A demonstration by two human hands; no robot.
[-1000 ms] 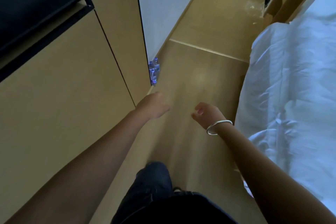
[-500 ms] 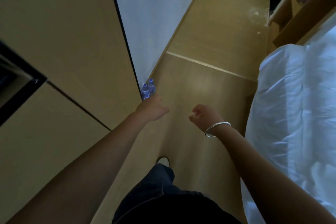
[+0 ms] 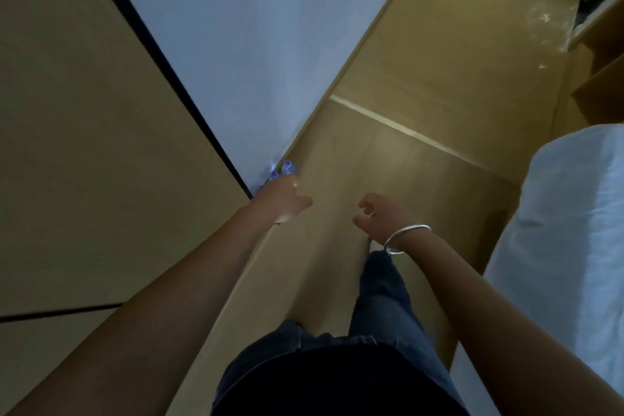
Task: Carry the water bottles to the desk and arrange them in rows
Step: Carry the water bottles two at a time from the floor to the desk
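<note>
A few clear water bottles (image 3: 285,170) with blue caps stand on the wooden floor, tucked into the corner where the white wall meets the tan cabinet. My left hand (image 3: 285,201) is stretched out in front of them, covering their lower parts, fingers loosely apart and holding nothing. My right hand (image 3: 374,216), with a silver bangle on the wrist, hovers to the right over the floor, fingers curled but apart, empty. The desk is not in view.
A tall tan cabinet (image 3: 101,145) fills the left side, with a white wall (image 3: 270,44) beyond it. A bed with white bedding (image 3: 567,230) lines the right. The wooden floor (image 3: 422,78) runs ahead between them. My legs in dark jeans are below.
I have walked forward along the cabinet; the bottles are now closer and partly behind my left hand. Both hands stay empty and outstretched.
</note>
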